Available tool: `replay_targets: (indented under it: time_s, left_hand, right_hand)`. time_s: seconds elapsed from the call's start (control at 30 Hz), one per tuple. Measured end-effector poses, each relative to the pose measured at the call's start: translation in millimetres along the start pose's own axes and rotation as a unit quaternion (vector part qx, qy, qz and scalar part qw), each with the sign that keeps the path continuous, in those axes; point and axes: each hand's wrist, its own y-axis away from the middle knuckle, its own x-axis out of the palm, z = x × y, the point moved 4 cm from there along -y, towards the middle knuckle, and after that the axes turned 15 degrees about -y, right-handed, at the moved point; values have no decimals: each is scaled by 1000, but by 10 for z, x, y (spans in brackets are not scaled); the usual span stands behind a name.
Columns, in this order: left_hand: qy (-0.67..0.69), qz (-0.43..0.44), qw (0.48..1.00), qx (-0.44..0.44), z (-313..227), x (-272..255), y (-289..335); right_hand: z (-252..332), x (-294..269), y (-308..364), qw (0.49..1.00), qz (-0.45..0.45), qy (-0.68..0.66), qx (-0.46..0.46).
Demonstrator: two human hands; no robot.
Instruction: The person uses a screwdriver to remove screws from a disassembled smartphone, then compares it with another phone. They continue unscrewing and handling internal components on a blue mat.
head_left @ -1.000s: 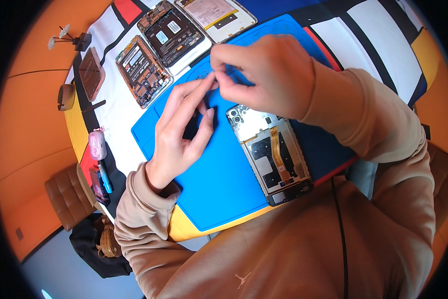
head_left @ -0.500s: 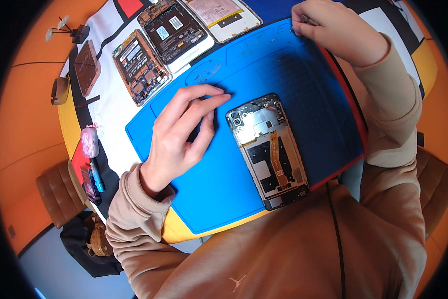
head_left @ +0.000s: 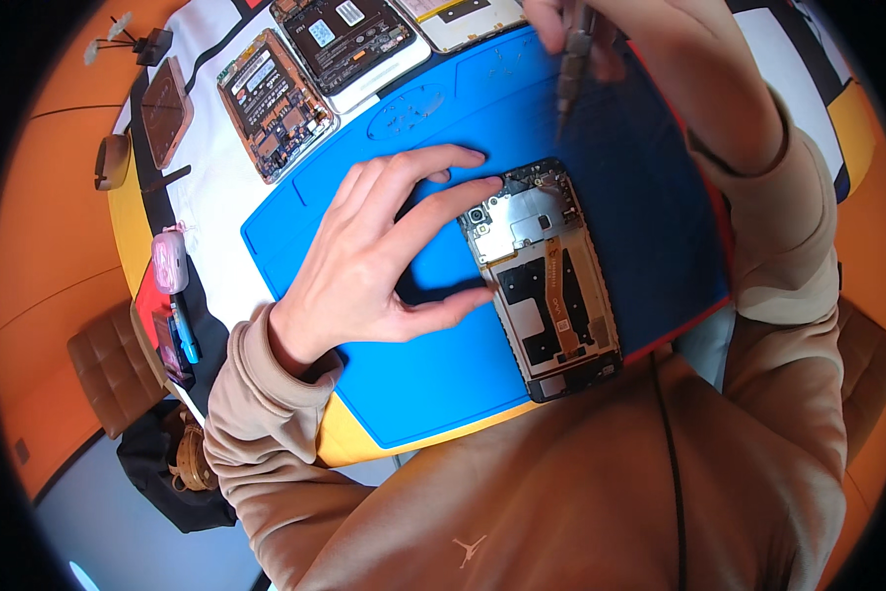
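Note:
An opened smartphone [head_left: 518, 241] lies on the blue work mat [head_left: 413, 384], its metal cover plate and flat ribbon cable exposed. My left hand [head_left: 364, 246] is at its left edge with fingers spread. The thumb touches the side, and a fingertip rests by the camera corner. In my right hand [head_left: 650, 44] is a slim screwdriver [head_left: 575, 61], blurred by motion. Its tip points down, just above the phone's top end and apart from it.
Several opened phones, among them a brown-framed one [head_left: 273, 108] and a black one [head_left: 349, 44], lie beyond the mat. Tiny parts sit in the mat's oval recess [head_left: 406, 113]. A pink case [head_left: 170, 263] and a blue pen [head_left: 184, 330] are at the left.
My left hand has moved right and now touches the phone. My right hand has come left from the mat's far right corner, bringing the screwdriver down toward the phone.

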Motion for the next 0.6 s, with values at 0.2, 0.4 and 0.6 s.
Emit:
replay_targets:
  time_s: [0.2, 0.4, 0.6]
  left_hand:
    - [-21, -13, 1000, 7, -2, 38, -14]
    - [-32, -57, 998, 19, -3, 62, 21]
    - [-25, -52, 998, 22, 15, 98, 35]
  right_hand:
    - [-65, 201, 214, 983, 123, 20, -137]
    - [-173, 346, 417, 933, 199, 137, -268]
    - [-163, 329, 525, 924, 238, 138, -265]
